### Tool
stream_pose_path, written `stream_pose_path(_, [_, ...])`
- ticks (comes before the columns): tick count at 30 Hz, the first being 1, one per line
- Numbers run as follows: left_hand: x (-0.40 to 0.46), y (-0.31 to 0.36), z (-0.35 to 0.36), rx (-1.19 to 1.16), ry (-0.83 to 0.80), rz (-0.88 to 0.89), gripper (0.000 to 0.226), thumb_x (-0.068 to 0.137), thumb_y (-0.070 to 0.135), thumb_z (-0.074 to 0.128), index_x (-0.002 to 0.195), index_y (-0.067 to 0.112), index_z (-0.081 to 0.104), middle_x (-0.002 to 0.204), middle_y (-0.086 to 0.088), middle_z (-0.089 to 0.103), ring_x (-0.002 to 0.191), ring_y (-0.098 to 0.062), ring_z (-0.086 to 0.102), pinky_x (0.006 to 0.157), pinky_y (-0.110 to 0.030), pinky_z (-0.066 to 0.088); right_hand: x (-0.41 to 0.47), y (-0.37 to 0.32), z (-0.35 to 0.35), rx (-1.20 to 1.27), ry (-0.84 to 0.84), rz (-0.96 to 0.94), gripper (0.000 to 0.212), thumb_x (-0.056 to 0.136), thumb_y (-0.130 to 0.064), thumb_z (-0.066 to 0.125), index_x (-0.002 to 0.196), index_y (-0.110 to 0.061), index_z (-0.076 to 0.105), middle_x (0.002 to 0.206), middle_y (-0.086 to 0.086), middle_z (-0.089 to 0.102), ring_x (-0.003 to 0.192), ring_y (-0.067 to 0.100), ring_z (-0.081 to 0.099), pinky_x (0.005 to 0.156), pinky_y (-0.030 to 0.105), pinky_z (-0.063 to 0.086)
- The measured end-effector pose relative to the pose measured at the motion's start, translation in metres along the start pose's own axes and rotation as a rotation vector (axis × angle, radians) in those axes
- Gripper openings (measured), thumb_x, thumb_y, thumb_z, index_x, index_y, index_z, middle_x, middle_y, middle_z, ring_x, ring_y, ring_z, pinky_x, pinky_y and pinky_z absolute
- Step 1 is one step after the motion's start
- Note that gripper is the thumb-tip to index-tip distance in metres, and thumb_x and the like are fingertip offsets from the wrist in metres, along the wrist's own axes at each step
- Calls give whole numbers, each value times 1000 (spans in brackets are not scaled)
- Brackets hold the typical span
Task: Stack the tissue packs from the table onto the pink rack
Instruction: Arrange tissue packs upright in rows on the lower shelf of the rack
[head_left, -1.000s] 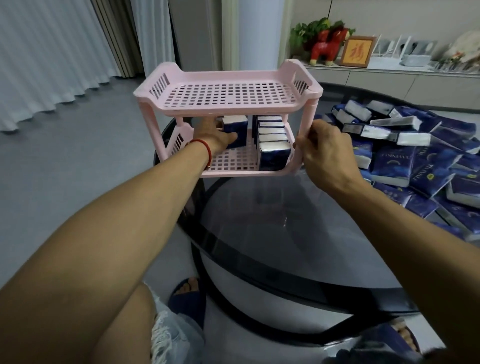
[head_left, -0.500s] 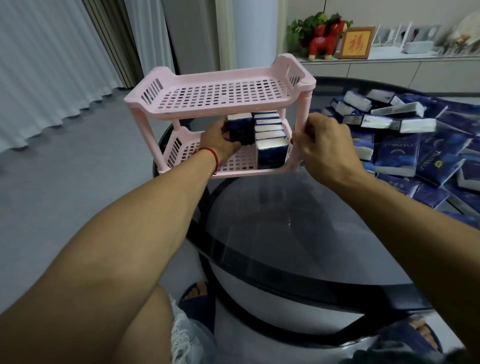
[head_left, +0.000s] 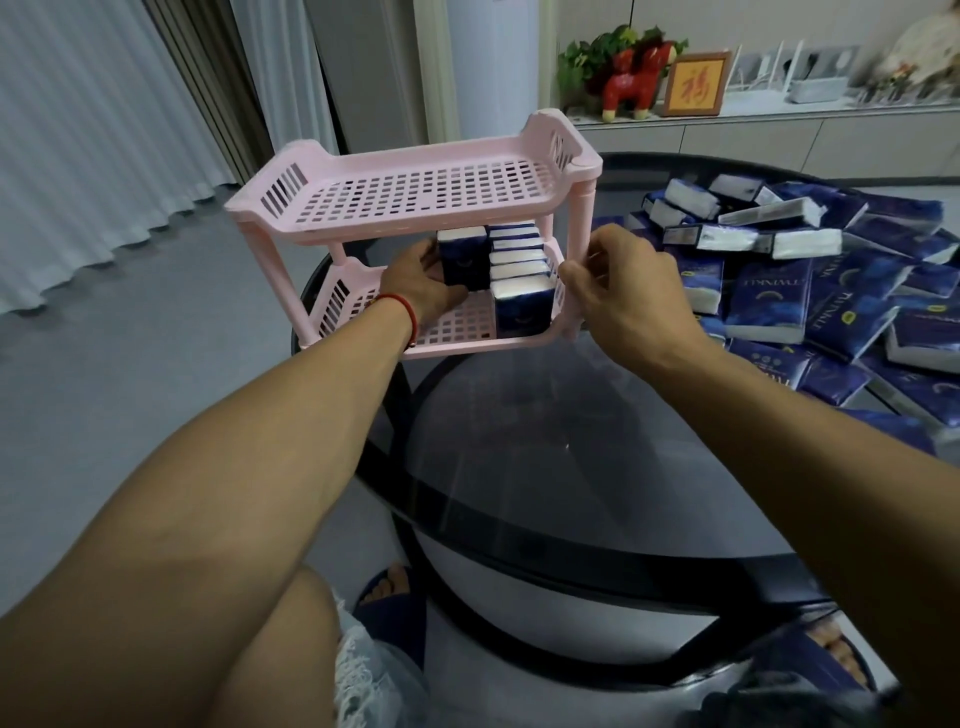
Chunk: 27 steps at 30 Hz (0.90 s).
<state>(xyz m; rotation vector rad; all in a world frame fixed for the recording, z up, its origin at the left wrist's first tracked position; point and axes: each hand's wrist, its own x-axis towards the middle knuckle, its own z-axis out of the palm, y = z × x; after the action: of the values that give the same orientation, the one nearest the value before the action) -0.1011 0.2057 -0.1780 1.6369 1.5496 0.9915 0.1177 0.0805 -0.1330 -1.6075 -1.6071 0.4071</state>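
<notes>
Head view: round glass bench (head_left: 597, 467) carries pink rack (head_left: 415, 187) at far-left edge. Loose tissue packs (head_left: 810, 296) heaped at right, most not yet stacked. Row of packs (head_left: 519, 291) stands on lower shelf; top shelf bare. Left hand (head_left: 415, 283) grips one upright pack (head_left: 462, 260) beside row. Right hand (head_left: 623, 291) curls round rack's front-right post.
</notes>
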Motion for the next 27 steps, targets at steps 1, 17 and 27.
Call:
stream_pose_path(1, [0, 0, -1, 10, -6, -3, 78, 68, 11, 89, 139, 16, 58, 136, 2, 66, 122, -17, 64, 110, -42, 50, -1, 0, -1, 8, -13, -3, 22, 100, -34, 60, 111, -16, 59, 104, 2, 68, 102, 27, 65, 84, 52, 59])
stream_pose_path(17, [-81, 41, -33, 272, 47, 16, 52, 92, 22, 70, 142, 18, 57, 144, 0, 60, 129, -18, 58, 99, -21, 43, -41, 16, -74, -29, 64, 125, 22, 95, -13, 62, 114, -17, 73, 101, -4, 69, 96, 15, 68, 92, 41, 58])
stream_pose_path(27, [-149, 76, -15, 848, -6, 214, 35, 86, 23, 66, 120, 17, 71, 127, -12, 65, 122, -35, 53, 98, -44, 47, -68, 39, -120, -430, -222, 118, 27, 92, -24, 74, 117, -15, 71, 113, 6, 72, 94, 16, 63, 83, 32, 53])
